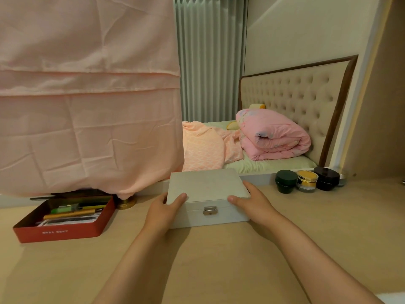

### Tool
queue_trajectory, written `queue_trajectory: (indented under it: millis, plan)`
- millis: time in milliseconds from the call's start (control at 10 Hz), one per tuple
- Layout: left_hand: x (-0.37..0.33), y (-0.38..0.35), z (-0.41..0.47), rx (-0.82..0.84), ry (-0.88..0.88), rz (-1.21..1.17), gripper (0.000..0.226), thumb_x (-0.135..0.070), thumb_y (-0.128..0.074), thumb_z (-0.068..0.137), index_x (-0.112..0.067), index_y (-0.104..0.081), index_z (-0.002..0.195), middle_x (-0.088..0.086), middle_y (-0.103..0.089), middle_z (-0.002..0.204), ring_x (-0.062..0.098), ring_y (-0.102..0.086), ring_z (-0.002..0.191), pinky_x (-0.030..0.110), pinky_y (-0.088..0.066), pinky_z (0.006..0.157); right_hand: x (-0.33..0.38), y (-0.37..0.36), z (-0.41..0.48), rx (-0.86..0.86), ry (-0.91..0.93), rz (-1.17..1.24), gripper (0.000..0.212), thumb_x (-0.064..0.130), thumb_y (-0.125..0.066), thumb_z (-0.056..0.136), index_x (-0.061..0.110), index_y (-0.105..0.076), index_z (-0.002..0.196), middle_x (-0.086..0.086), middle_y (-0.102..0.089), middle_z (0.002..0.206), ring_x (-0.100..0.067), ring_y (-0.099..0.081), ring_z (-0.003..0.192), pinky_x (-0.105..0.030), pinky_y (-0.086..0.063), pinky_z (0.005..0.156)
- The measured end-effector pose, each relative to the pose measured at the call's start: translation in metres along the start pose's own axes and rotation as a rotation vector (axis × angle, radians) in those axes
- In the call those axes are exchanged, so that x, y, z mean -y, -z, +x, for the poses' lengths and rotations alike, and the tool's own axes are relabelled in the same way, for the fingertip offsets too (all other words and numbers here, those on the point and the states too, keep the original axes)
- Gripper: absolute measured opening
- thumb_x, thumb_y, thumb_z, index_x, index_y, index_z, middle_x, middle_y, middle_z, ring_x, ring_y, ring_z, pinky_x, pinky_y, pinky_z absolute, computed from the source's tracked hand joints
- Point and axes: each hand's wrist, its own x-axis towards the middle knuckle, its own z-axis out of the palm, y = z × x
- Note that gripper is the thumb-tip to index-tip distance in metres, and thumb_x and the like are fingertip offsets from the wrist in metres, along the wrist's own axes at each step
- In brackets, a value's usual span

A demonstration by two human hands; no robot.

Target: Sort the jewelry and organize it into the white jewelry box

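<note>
Fingers of two hands clamped on one white jewelry box: left hand at its left front corner, thumb on the lid; right hand at its right front corner, thumb on the lid edge, other fingers along the side. Lid closed, one silver clasp at mid front. Box flat on the beige worktop, toward its far edge, near the middle. Left of it, one open red tin of pens and papers, white lettering on its near wall too blurred to read. Behind the tin, one brass base under one hanging pink cloth. Far right on the worktop, three jars in a row: dark green, yellow-topped, black; labels not legible. Beyond, one bed with one folded pink quilt against one tufted headboard.
</note>
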Motion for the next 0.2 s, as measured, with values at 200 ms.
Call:
queue_trajectory:
  millis: [200]
  plan:
    - [0.0048, 0.0003, 0.0009, 0.053, -0.006, -0.059, 0.053, -0.047, -0.065, 0.092, -0.020, -0.053, 0.137, 0.000, -0.060, 0.130, 0.013, -0.056, 0.102, 0.034, -0.045, 0.086, -0.0081, 0.0067, 0.0035, 0.032, 0.034, 0.016, 0.055, 0.029, -0.081, 0.084, 0.034, -0.055, 0.132, 0.008, -0.067, 0.124, -0.010, -0.067, 0.106, -0.034, -0.059, 0.090]
